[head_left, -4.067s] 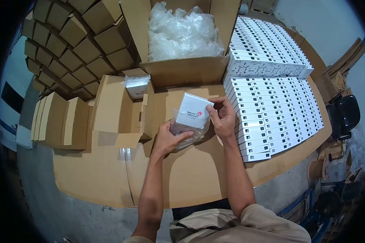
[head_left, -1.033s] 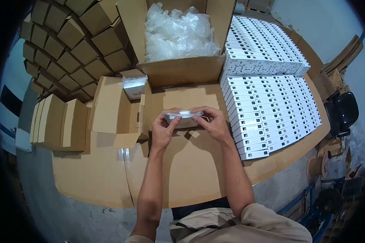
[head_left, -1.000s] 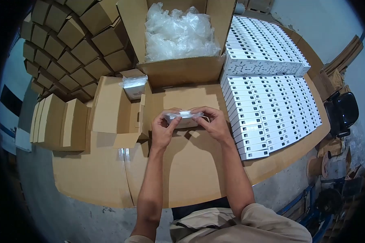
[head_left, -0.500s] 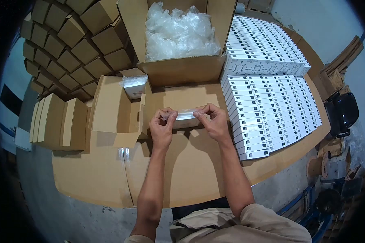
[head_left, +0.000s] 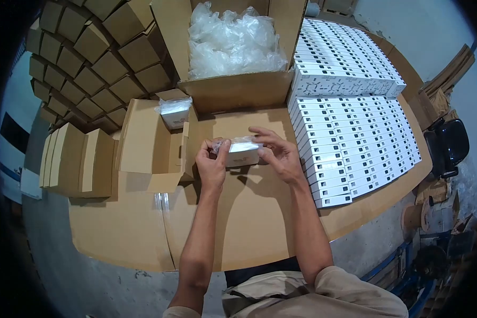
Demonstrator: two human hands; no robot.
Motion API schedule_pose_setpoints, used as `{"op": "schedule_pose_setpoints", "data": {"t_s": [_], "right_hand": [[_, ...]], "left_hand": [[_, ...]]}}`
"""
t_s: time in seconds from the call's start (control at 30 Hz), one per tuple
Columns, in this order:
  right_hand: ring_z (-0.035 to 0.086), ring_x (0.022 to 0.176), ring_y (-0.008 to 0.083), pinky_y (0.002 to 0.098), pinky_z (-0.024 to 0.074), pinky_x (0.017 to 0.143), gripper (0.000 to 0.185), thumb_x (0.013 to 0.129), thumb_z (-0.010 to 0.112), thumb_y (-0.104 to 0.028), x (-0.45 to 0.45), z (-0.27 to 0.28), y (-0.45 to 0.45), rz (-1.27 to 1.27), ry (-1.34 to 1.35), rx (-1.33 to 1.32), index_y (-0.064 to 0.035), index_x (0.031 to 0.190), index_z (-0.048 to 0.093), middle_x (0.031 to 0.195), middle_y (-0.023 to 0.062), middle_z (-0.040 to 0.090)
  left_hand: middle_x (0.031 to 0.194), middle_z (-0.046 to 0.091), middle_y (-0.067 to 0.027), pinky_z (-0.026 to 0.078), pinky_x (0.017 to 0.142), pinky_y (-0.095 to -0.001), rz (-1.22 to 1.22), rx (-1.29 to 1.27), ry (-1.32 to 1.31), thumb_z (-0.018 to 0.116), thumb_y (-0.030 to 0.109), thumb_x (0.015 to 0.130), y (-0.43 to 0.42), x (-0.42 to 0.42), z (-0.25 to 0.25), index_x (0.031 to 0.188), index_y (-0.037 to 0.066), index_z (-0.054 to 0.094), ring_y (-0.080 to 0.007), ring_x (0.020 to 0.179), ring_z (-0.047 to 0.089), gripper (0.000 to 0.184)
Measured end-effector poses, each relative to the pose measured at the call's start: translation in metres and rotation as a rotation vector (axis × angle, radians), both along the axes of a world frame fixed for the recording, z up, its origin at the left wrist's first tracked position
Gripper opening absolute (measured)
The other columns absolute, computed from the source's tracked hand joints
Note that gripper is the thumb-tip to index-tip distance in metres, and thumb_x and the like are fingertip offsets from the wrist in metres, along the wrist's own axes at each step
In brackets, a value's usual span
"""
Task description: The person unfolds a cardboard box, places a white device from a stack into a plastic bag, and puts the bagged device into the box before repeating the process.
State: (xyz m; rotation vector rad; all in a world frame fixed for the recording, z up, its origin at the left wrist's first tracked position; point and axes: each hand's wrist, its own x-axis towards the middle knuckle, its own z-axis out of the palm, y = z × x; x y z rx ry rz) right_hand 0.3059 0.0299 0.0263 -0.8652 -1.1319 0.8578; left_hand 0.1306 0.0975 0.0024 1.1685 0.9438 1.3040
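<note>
A small white box [head_left: 244,156] in clear plastic wrap is held up above the cardboard-covered table. My left hand [head_left: 213,161] pinches the plastic at the box's left end. At its right end is my right hand [head_left: 279,155], fingers apart, with the thumb at the box's corner. Left of my hands stands an open brown carton [head_left: 143,140] with its flaps spread. Inside its far end sits another plastic-wrapped white box [head_left: 175,115].
Behind, a large carton [head_left: 238,93] holds crumpled clear plastic bags [head_left: 236,42]. Rows of white boxes [head_left: 355,148] are stacked at the right. Brown cartons [head_left: 111,63] are piled at the back left, with several folded ones [head_left: 74,161] below. A black chair [head_left: 450,148] stands beyond the table.
The box has gone from being held upright with its printed face showing to lying level, its plastic gathered at the ends. My right hand's fingers have just spread off the plastic.
</note>
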Motion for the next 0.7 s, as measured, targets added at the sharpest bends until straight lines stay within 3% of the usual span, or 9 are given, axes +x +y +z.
{"op": "schedule_pose_setpoints", "data": {"t_s": [0.13, 0.33, 0.57, 0.7], "right_hand": [[0.063, 0.093, 0.0137, 0.0259, 0.0504, 0.08, 0.025, 0.088, 0.076, -0.001, 0.003, -0.005, -0.005, 0.021, -0.385, -0.169, -0.0071, 0.113, 0.078, 0.107, 0.0066, 0.072], [0.059, 0.073, 0.0084, 0.0244, 0.0455, 0.062, 0.029, 0.087, 0.08, -0.006, -0.003, -0.008, 0.001, -0.067, -0.382, -0.151, -0.0086, 0.116, 0.078, 0.097, 0.0039, 0.072], [0.062, 0.075, 0.0064, 0.0238, 0.0504, 0.064, 0.033, 0.088, 0.08, -0.006, -0.005, -0.005, 0.0, -0.072, -0.343, -0.195, -0.0065, 0.12, 0.075, 0.099, 0.0028, 0.074], [0.066, 0.08, 0.0086, 0.0259, 0.0537, 0.067, 0.029, 0.088, 0.08, -0.006, -0.004, -0.006, 0.001, -0.047, -0.307, -0.238, -0.0017, 0.116, 0.073, 0.1, 0.0049, 0.075]], "left_hand": [[0.092, 0.068, -0.0021, 0.048, 0.074, -0.0242, -0.005, 0.0, -0.013, 0.076, 0.013, 0.096, 0.001, 0.0, -0.002, 0.086, 0.007, 0.056, -0.0056, 0.082, 0.057, 0.023], [0.092, 0.066, -0.0011, 0.047, 0.075, -0.0243, -0.025, -0.01, -0.011, 0.077, 0.016, 0.095, 0.0, -0.003, -0.003, 0.089, 0.007, 0.058, -0.006, 0.083, 0.057, 0.021], [0.09, 0.065, -0.0005, 0.046, 0.072, -0.0243, -0.024, 0.026, -0.006, 0.077, 0.013, 0.095, -0.002, -0.002, -0.001, 0.089, 0.007, 0.058, -0.0053, 0.081, 0.056, 0.021], [0.092, 0.064, -0.0008, 0.046, 0.08, -0.0249, -0.061, -0.006, 0.0, 0.076, 0.015, 0.096, -0.001, -0.005, -0.005, 0.089, 0.008, 0.057, -0.007, 0.087, 0.057, 0.022]]}}
